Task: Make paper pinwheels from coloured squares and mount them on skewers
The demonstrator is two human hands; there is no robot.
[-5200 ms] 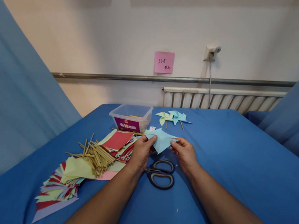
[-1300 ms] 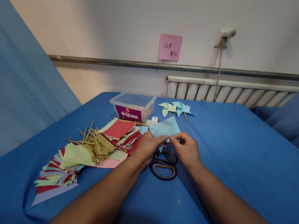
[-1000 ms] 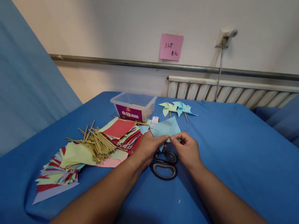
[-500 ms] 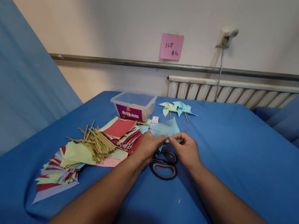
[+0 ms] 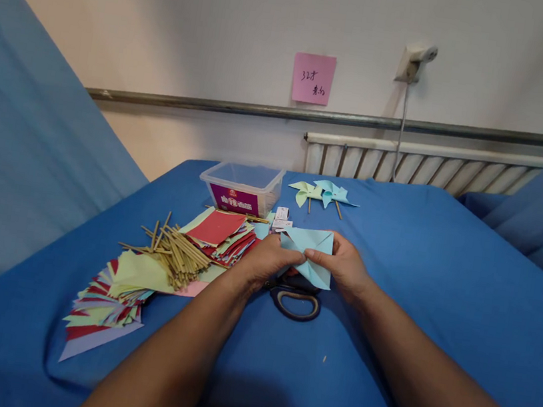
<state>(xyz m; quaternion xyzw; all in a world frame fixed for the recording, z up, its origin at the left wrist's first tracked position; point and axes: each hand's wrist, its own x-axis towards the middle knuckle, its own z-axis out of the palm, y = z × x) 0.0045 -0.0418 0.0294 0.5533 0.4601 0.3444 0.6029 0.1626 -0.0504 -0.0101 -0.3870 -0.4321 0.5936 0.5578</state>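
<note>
Your fingers (image 5: 312, 255) pinch the light blue paper (image 5: 310, 246) from both sides: your left hand (image 5: 263, 260) grips its near-left edge and your right hand (image 5: 346, 268) clamps the right part, thumb on top. The sheet sits just above the bench (image 5: 419, 265), between your hands and over the scissors (image 5: 296, 299).

Half a second ago the paper stood up as a peak behind your knuckles; now it is turned flatter toward you, with a folded flap pointing down to the right. Your hands have drawn slightly closer to you.

Most of the scissors is now covered; only one dark handle loop shows below your hands, and the blades are hidden. How many folds the sheet carries is hard to make out.

To the left lie the stack of coloured papers (image 5: 220, 230), the sticks (image 5: 175, 261) and a fan of cut pieces (image 5: 103, 304). Beyond are a clear plastic box (image 5: 242, 188) and two finished pinwheels (image 5: 323, 194). The writing on the pink note (image 5: 312, 78) on the wall is too small to read.
</note>
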